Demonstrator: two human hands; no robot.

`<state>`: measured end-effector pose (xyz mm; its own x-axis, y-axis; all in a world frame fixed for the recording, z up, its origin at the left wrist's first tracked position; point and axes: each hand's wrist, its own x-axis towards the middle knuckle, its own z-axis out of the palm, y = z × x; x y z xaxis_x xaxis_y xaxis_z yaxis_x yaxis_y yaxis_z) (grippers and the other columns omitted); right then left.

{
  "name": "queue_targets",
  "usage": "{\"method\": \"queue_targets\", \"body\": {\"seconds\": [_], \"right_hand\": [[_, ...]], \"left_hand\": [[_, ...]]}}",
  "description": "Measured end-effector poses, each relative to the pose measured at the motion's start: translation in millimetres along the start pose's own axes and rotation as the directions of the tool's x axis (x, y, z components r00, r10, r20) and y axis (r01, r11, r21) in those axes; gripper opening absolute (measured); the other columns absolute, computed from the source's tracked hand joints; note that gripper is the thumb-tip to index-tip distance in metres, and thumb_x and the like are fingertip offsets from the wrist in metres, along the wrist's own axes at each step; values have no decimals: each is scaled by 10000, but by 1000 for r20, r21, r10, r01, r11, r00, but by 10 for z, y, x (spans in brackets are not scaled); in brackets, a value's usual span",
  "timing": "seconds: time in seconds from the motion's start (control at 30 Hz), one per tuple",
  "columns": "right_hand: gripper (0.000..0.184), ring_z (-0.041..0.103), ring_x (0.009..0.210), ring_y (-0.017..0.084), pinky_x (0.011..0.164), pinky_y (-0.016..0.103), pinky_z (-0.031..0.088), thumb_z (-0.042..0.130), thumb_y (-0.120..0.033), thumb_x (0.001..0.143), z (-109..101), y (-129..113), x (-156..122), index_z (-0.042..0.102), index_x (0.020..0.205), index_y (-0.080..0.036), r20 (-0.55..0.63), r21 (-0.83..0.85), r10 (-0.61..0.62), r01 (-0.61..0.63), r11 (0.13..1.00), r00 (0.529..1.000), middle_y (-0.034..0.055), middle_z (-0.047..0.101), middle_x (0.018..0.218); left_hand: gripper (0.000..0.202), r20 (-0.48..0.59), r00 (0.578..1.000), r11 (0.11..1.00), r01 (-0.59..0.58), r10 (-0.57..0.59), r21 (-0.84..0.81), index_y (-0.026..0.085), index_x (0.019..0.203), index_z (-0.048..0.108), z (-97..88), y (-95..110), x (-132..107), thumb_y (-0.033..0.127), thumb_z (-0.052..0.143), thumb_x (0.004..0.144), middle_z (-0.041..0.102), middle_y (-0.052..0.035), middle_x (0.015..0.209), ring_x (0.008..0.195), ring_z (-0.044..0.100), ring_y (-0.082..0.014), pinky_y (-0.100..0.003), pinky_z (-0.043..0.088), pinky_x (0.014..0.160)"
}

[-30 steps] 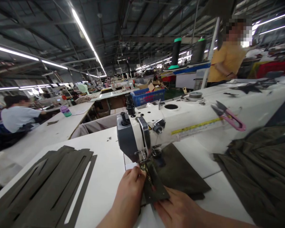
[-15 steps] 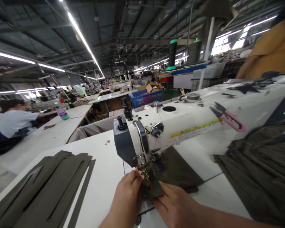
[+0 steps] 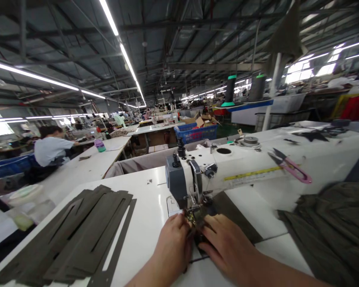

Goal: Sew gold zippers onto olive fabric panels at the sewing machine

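your left grip and your right grip sit side by side, fingers together, both clamped down on one olive fabric piece, which lies under the presser foot of the one sewing machine. a small brass-coloured fitting shows between your hands, too hidden to name. the machine stands on a white surface. to your left on that surface lies one stack of slotted olive fabric strips, the layers too close to count. to your right is one heap of olive cloth. on the machine arm rests one pair of pink-handled thread snips, beside one yellow tape measure. beyond the machine stand two dark thread cones, one blue crate, and, off to your left, one co-worker seated at another surface.
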<state>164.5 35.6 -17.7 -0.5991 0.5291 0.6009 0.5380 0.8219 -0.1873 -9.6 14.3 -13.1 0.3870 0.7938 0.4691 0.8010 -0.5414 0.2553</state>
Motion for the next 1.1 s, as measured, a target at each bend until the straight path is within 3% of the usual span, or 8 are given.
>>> {"method": "queue_targets", "body": {"seconds": [0.17,0.3,0.43,0.5,0.63,0.73,0.87,1.1], "right_hand": [[55,559,868,224,789,344,426,564,-124,789,-56,109,218,612,814,-132,255,76,54,-75,994,965,88,610,882],[162,570,843,223,778,338,419,460,-50,798,1,224,290,607,806,-116,245,104,42,-69,992,969,102,626,878],[131,586,751,195,678,273,445,479,-57,784,84,285,298,597,790,-113,189,159,129,-160,974,973,78,634,798],[147,588,695,164,624,227,443,473,-42,773,93,304,300,583,741,-134,186,209,126,-165,964,974,42,634,751],[176,567,601,144,540,202,414,448,-37,754,70,333,295,548,662,-150,168,257,116,-157,954,979,13,604,655],[149,573,641,145,553,201,401,450,-61,755,74,334,275,545,682,-151,145,268,98,-135,954,984,30,610,711],[140,578,682,161,585,224,387,433,-149,806,115,336,255,559,744,-158,130,250,61,-92,964,990,47,622,757],[142,566,615,176,531,243,357,513,-213,783,168,406,286,572,676,-140,128,182,131,-153,971,983,70,625,700]], "left_hand": [[211,50,996,998,69,-70,11,160,924,604,-100,154,-55,121,419,832,565,-93,951,907,534,-218,-402,463,863],[171,5,987,980,157,-159,122,164,922,607,-103,179,-90,140,509,784,577,-80,961,856,553,-225,-382,479,769],[327,-31,951,946,309,-307,99,171,593,561,-126,234,-126,235,429,886,543,-23,616,577,543,-171,-290,455,557],[322,-54,967,969,247,-248,-24,174,639,594,-117,269,-154,235,409,896,577,-28,656,603,562,-161,-267,461,558],[215,-116,991,994,-73,63,-84,170,975,612,58,214,-190,216,432,869,641,-79,933,862,597,-207,-339,500,754],[199,-182,956,972,-237,232,-3,163,879,617,286,76,-178,239,433,870,664,-66,823,830,618,-204,-358,498,807],[220,-235,940,968,-234,248,86,178,741,607,420,14,-158,259,447,869,642,-24,655,674,619,-183,-363,498,751],[176,-52,989,990,-138,138,2,178,717,597,76,232,-116,181,472,840,647,-19,700,669,596,-164,-396,441,811]]}}
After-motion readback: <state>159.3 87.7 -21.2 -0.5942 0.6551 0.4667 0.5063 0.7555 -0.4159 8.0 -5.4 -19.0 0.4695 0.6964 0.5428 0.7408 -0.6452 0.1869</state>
